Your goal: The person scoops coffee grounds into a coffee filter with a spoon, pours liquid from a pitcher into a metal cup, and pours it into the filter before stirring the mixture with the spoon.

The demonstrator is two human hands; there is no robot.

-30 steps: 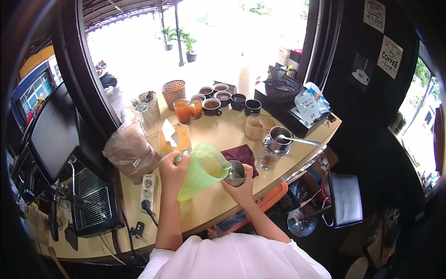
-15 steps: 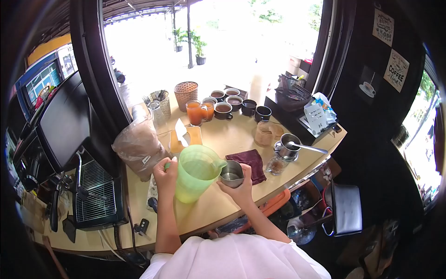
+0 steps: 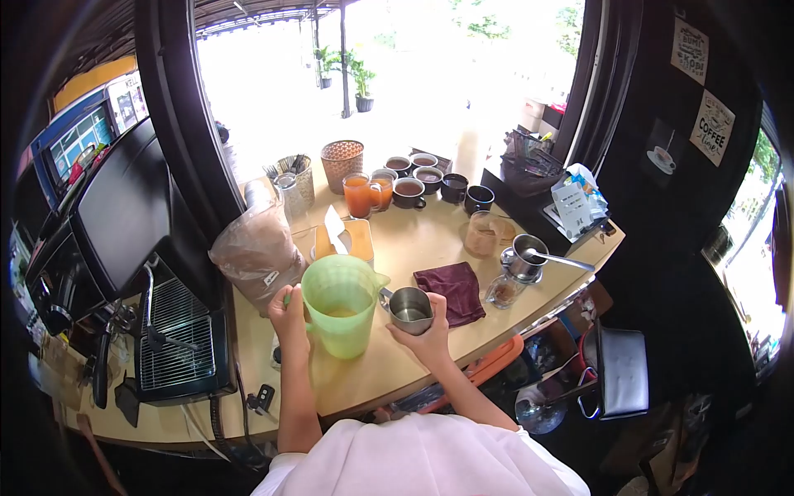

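My left hand is closed round the handle of a translucent green pitcher, which is nearly upright above the wooden counter. A small amount of liquid shows at its bottom. In my right hand is a small steel milk jug, gripped by its side with its opening facing up. Its handle points toward the pitcher's spout, a short gap away. Just beyond the jug lies a folded maroon cloth.
Several dark cups stand at the back beside orange drinks in glass mugs. A metal coffee dripper with a spoon stands right. An espresso machine and a plastic bag of brown powder are left.
The green pitcher has tipped back from a lean toward the jug to nearly upright, and its spout has moved away from the jug. The camera view has shifted slightly.
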